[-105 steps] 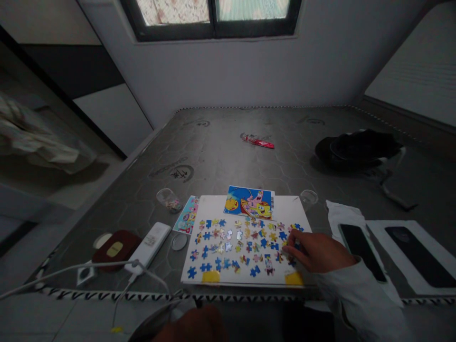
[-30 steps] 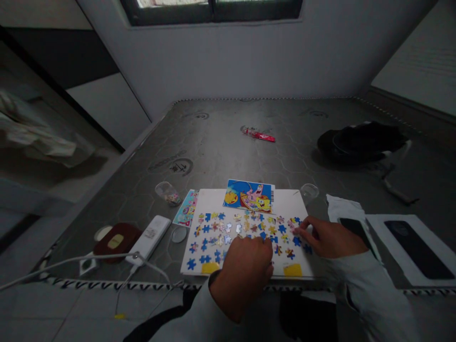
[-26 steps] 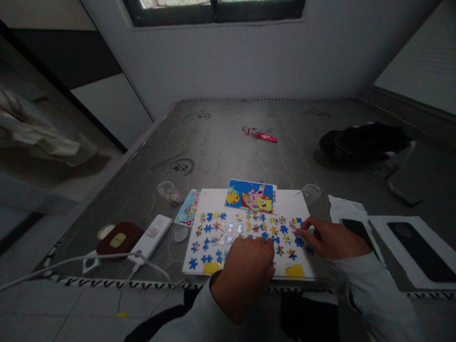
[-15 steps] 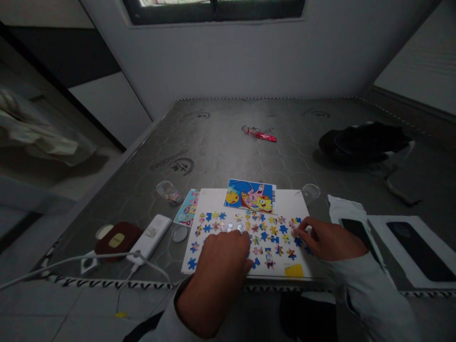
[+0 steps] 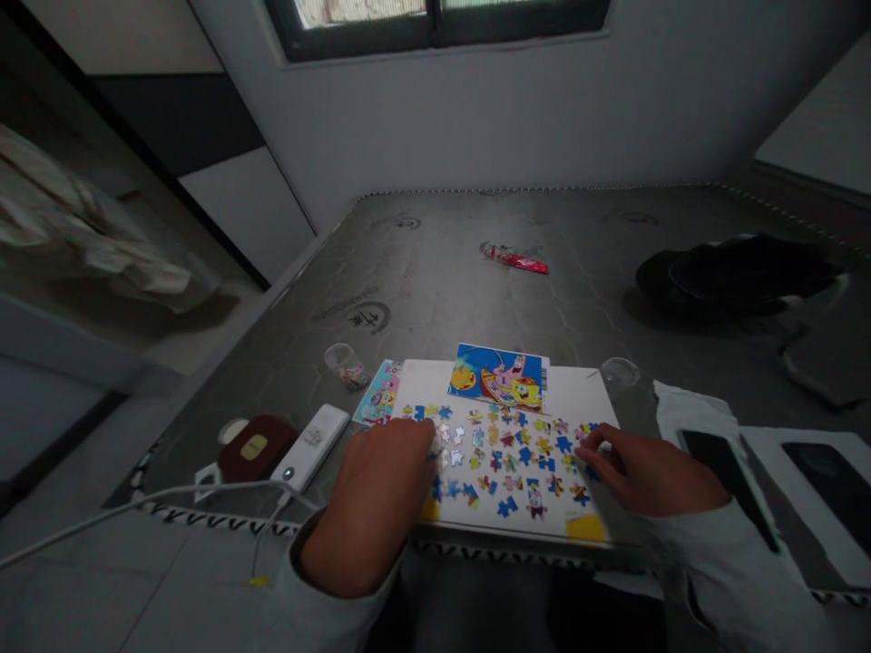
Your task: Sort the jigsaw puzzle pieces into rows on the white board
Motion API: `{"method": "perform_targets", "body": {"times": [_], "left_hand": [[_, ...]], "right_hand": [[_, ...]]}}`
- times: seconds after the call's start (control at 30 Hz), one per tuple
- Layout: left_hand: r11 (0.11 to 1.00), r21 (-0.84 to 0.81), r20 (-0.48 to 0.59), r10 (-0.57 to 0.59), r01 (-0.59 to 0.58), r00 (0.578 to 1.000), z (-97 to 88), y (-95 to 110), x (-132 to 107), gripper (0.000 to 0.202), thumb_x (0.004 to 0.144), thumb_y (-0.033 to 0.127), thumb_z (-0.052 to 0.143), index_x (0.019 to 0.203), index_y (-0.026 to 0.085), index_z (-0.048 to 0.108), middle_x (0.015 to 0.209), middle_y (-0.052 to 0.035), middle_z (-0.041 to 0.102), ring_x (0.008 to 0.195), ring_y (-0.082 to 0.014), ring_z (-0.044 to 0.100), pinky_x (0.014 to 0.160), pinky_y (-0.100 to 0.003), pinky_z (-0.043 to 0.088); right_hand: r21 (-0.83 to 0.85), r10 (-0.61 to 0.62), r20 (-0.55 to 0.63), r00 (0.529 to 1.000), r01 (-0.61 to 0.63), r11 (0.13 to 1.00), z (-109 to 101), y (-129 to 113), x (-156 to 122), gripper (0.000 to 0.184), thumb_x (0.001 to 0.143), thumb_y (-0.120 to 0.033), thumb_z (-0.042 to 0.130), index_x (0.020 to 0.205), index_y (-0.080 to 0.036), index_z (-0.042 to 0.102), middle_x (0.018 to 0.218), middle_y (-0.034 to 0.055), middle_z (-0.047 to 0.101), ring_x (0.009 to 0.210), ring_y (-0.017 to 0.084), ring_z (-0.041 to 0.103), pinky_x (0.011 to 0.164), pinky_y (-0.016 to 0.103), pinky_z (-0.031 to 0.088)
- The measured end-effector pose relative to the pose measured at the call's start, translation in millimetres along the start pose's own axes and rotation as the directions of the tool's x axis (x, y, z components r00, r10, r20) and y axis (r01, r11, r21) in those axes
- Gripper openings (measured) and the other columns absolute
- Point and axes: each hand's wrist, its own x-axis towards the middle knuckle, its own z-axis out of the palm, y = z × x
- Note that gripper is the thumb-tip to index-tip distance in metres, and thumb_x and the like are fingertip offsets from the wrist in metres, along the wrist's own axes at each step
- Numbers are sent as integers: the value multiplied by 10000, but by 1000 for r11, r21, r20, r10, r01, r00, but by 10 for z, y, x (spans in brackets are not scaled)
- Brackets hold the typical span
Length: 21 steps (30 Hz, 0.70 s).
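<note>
A white board (image 5: 578, 394) lies at the near edge of a grey mattress, covered with several small loose puzzle pieces (image 5: 517, 453). A cartoon reference picture (image 5: 500, 376) rests on its far edge. My left hand (image 5: 377, 494) lies over the board's left part with fingers curled down on the pieces; what it touches is hidden. My right hand (image 5: 643, 472) rests at the board's right edge, fingertips pinched at pieces there.
Left of the board lie a white power bank (image 5: 309, 444) with a cable, a dark red case (image 5: 255, 449) and a small clear cup (image 5: 344, 367). Two dark phones (image 5: 731, 476) lie on white sheets at the right. A black garment (image 5: 741, 277) and a red wrapper (image 5: 517, 261) lie farther back.
My left hand came up from below onto the board and has slid left across the pieces. My right hand shifted from the lower right pieces up to the right edge. The view panned slightly.
</note>
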Motion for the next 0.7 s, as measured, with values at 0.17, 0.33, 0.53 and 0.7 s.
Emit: {"method": "perform_targets", "body": {"times": [0.17,0.33,0.53,0.7], "left_hand": [[1000,-14,5,-18,18,1000,-56,-54,-20,252,883,257,560,1101,275,684,1023,-93,734,950,-301,689,776,-406,521],[999,-5,-1,-50,50,999,-70,-96,-28,240,888,309,578,1105,268,671,996,-107,731,935,-300,691,769,-401,518],[999,6,-10,-48,48,999,-34,-150,-3,230,890,294,566,1097,267,663,986,-108,732,922,-304,694,741,-396,522],[999,9,-29,-44,44,999,-53,-188,-18,208,899,279,542,1065,258,665,934,-100,731,887,-305,697,724,-395,518]], "right_hand": [[-6,-23,-10,1000,23,1000,39,-66,11,339,900,-566,428,968,-294,619,795,28,723,665,209,662,526,277,338],[17,-45,-19,999,46,999,69,-95,17,344,888,-571,442,955,-289,628,811,34,728,679,217,667,545,284,357],[10,-45,18,999,45,999,68,-117,28,348,890,-574,435,980,-300,629,836,31,729,708,228,673,549,288,363],[25,-51,48,998,50,998,57,-144,47,332,899,-557,431,978,-299,624,824,25,729,717,220,677,553,287,374]]}}
